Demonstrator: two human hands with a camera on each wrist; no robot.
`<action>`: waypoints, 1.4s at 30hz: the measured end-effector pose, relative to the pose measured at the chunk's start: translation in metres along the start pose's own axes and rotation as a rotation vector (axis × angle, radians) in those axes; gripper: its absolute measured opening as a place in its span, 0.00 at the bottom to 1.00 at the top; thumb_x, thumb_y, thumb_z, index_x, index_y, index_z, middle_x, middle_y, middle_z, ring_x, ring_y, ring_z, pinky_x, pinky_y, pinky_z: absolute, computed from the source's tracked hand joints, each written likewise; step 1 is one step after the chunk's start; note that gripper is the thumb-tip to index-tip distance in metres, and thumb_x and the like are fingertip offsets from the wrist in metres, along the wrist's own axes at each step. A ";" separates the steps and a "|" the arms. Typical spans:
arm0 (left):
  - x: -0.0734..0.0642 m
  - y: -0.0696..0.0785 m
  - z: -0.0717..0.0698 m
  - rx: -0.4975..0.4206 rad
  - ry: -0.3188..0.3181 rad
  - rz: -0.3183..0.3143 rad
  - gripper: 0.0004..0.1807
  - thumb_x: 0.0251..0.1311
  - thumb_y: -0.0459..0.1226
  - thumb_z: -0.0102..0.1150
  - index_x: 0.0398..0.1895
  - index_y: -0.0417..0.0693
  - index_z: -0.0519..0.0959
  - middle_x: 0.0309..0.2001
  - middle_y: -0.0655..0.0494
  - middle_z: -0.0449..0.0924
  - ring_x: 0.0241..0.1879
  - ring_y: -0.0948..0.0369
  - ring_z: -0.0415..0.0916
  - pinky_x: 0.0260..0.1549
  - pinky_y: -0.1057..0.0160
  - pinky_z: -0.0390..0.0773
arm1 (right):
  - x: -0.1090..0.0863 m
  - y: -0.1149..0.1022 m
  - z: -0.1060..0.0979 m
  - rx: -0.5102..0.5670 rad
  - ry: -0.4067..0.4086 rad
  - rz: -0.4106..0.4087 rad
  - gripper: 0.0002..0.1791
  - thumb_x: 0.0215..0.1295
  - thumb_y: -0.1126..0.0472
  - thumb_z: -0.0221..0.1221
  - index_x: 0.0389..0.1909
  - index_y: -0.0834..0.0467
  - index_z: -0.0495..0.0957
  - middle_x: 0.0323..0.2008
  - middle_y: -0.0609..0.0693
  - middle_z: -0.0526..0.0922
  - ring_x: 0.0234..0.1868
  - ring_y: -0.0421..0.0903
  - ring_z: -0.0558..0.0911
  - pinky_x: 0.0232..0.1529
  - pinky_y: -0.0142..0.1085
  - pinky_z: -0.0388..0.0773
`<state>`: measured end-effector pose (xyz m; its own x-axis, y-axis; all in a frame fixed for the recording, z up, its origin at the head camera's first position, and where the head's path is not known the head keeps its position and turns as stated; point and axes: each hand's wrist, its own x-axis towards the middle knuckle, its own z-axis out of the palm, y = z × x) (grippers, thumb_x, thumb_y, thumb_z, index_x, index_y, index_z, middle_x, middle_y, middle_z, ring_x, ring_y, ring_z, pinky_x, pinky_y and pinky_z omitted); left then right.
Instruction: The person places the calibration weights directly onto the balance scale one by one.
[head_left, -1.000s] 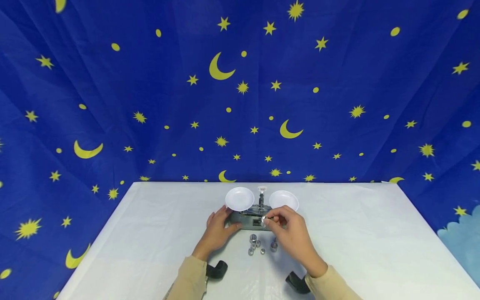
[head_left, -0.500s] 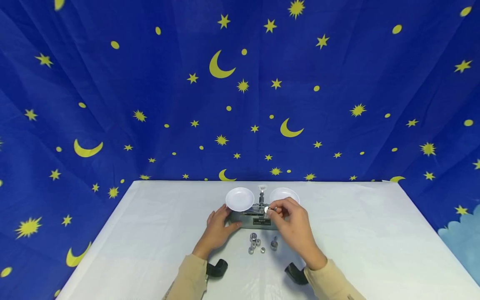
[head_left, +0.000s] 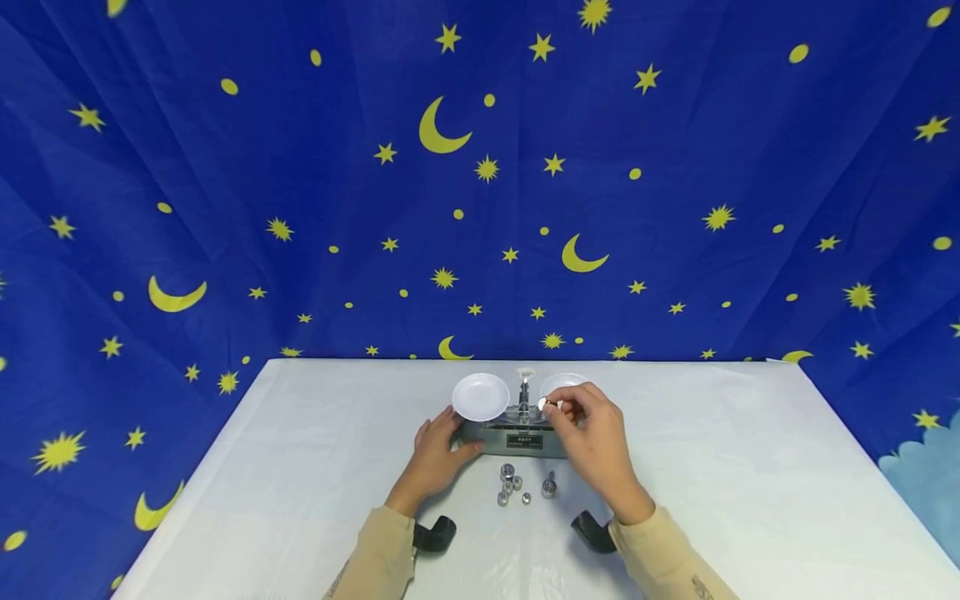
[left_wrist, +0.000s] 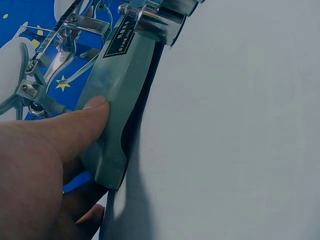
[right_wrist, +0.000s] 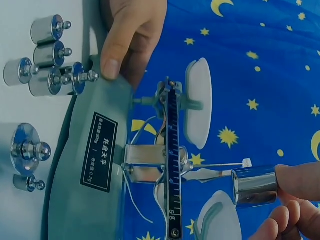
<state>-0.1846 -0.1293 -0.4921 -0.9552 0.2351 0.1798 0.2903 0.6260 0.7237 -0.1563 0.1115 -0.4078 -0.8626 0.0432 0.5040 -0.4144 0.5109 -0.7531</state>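
A balance scale with a grey-green base (head_left: 491,440) stands mid-table. My left hand (head_left: 433,461) grips the base's left end; in the left wrist view its thumb (left_wrist: 95,112) lies on the front face and its fingers reach behind. My right hand (head_left: 603,442) pinches a shiny cylindrical metal weight (right_wrist: 255,186) in front of the right pan (head_left: 561,380). The left pan (head_left: 480,397) is white and bare. The weight's knob is hidden by my fingers.
Several knobbed metal weights (head_left: 507,472) stand grouped on the white table (head_left: 337,433) before the scale. A large weight (right_wrist: 25,150) and a small one (right_wrist: 27,183) stand to their right. A starry blue cloth (head_left: 360,208) hangs behind the table.
My right hand has lifted the weight up from before the base, moving away from me and slightly right, towards the right pan. The left hand has stayed on the base.
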 end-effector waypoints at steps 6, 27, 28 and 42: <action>0.000 -0.001 0.000 0.003 0.004 0.016 0.34 0.62 0.43 0.67 0.68 0.35 0.71 0.69 0.36 0.68 0.72 0.39 0.58 0.69 0.29 0.42 | 0.004 0.002 -0.001 0.012 0.019 0.015 0.05 0.57 0.71 0.69 0.32 0.60 0.84 0.26 0.46 0.76 0.28 0.42 0.75 0.29 0.28 0.75; -0.001 -0.002 0.000 0.004 -0.010 -0.007 0.33 0.63 0.44 0.65 0.68 0.35 0.71 0.70 0.36 0.68 0.73 0.40 0.56 0.70 0.31 0.41 | 0.016 0.014 -0.001 -0.004 0.060 0.037 0.04 0.59 0.68 0.68 0.33 0.65 0.84 0.27 0.49 0.77 0.28 0.43 0.75 0.28 0.27 0.73; -0.001 -0.002 0.000 0.004 -0.011 -0.009 0.33 0.64 0.44 0.65 0.68 0.35 0.71 0.70 0.37 0.68 0.73 0.40 0.56 0.70 0.31 0.41 | 0.017 0.015 -0.001 -0.006 0.065 0.034 0.04 0.59 0.68 0.68 0.33 0.65 0.84 0.27 0.49 0.77 0.28 0.43 0.75 0.28 0.27 0.72; 0.000 -0.002 0.001 -0.004 0.001 0.012 0.33 0.62 0.44 0.66 0.67 0.36 0.72 0.69 0.36 0.68 0.73 0.40 0.57 0.69 0.30 0.41 | 0.024 0.022 -0.007 -0.038 0.103 0.042 0.03 0.59 0.69 0.68 0.33 0.64 0.85 0.27 0.51 0.78 0.28 0.44 0.75 0.28 0.24 0.70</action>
<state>-0.1850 -0.1305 -0.4944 -0.9516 0.2421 0.1894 0.3019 0.6198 0.7244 -0.1842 0.1295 -0.4095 -0.8442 0.1522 0.5140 -0.3652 0.5388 -0.7592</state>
